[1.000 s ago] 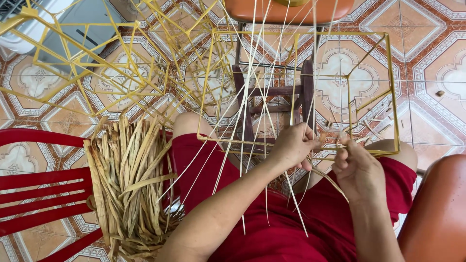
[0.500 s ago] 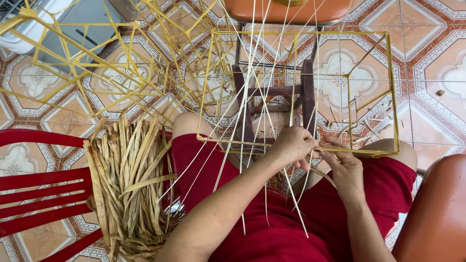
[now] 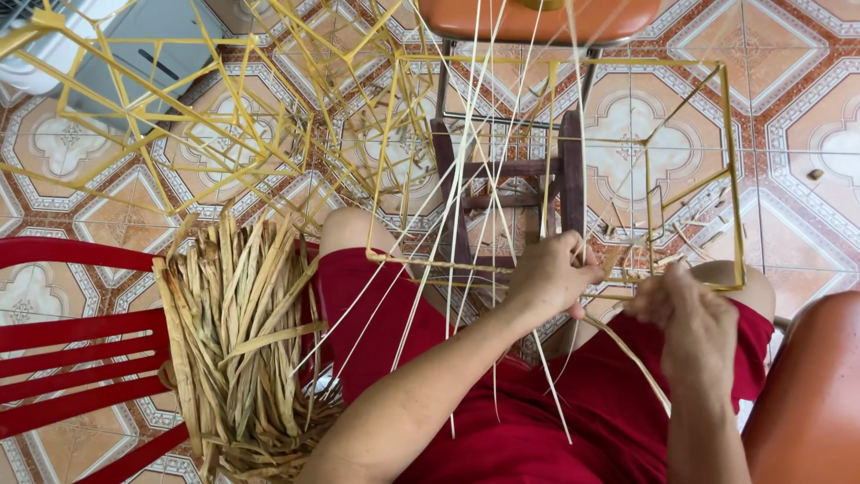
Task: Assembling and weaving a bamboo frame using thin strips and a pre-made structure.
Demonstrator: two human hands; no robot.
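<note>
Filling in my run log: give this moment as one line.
left hand: grips pale strips at yellow frame | right hand: pinches a strip | dried-leaf bundle on red chair

A single head-worn camera looks almost straight down from above the person's lap, close over both forearms. The left hand [image 3: 551, 278] and right hand [image 3: 690, 318] sit just right of centre; beyond their fingertips lies the tiled floor [image 3: 806, 99], and well to the left of the fingers a red chair [image 3: 63, 341]. No second view shares the scene.
</note>
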